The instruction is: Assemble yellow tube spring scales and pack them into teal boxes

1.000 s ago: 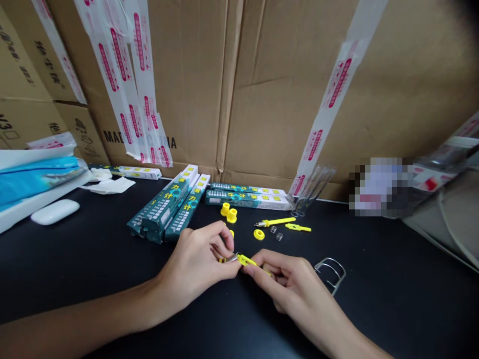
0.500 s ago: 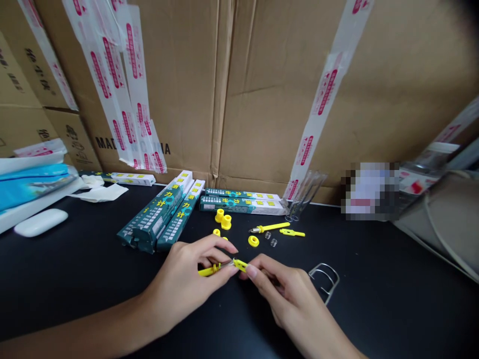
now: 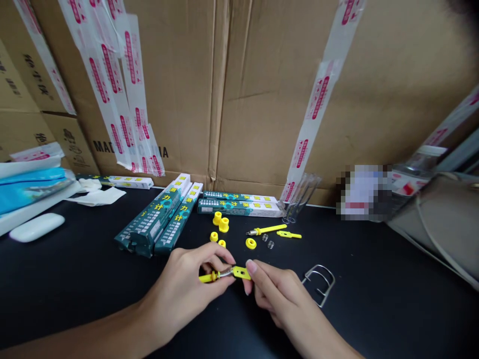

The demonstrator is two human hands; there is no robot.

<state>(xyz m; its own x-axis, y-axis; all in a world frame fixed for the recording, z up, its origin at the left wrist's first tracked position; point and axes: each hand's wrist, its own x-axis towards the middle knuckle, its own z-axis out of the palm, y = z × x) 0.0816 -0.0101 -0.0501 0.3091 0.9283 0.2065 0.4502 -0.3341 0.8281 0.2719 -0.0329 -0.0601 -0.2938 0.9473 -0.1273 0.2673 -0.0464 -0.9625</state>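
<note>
Near the front of the black table, my left hand (image 3: 190,286) pinches a yellow plastic rod (image 3: 208,277) with a metal spring (image 3: 225,272) at its right end. My right hand (image 3: 275,286) grips a flat yellow slotted piece (image 3: 241,272) between thumb and fingers. That piece meets the spring end; whether the two are hooked together I cannot tell. Just beyond lie a yellow ring (image 3: 251,243), two small loose springs (image 3: 268,241), a second yellow rod with a metal end (image 3: 267,230) and another slotted yellow piece (image 3: 289,234).
Yellow caps (image 3: 223,225) stand behind my left hand, near green-and-white spring scale boxes (image 3: 153,222). Several clear tubes (image 3: 301,199) lean against the cardboard (image 3: 179,99). A bent metal frame (image 3: 320,284) lies right of my right hand; a white case (image 3: 37,227) lies left.
My right hand has turned the slotted yellow piece so its flat face shows more, and drawn slightly right. The spring is more visible. The camera view has shifted slightly.
</note>
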